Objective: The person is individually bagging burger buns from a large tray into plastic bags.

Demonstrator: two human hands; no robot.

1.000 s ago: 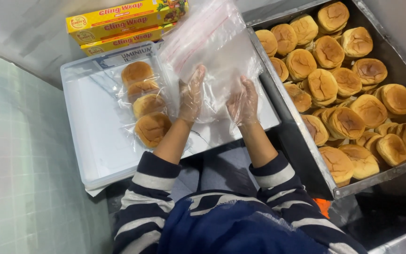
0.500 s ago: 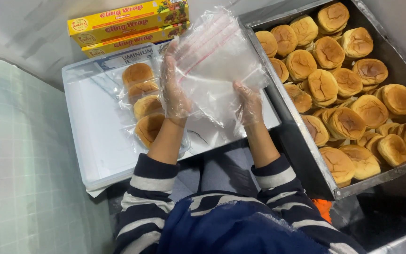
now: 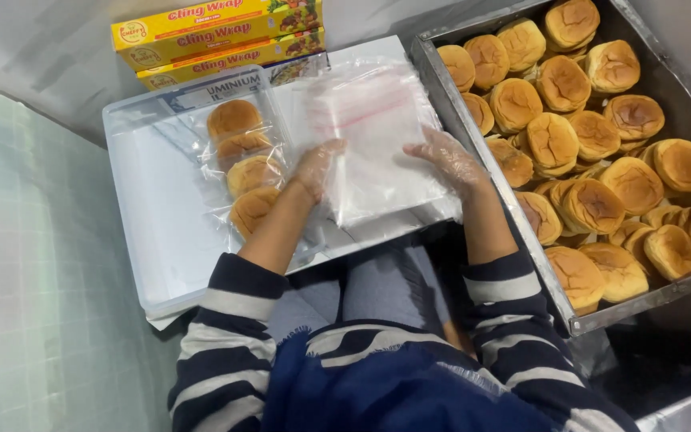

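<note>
Both gloved hands grip one empty clear bag [image 3: 377,136] over the white tray [image 3: 153,240]: left hand [image 3: 317,168] and right hand [image 3: 449,160] at opposite edges, spreading it. Beside lie bagged buns [image 3: 241,164]; beyond, a metal tray of buns [image 3: 601,136].

Golden-brown buns [image 3: 593,136] fill a grey metal tray [image 3: 473,136]. The clear bag [image 3: 377,144] carries what looks like a red stripe. Boxes [image 3: 217,32] are yellow; sleeves [image 3: 225,320] navy-and-white striped.
</note>
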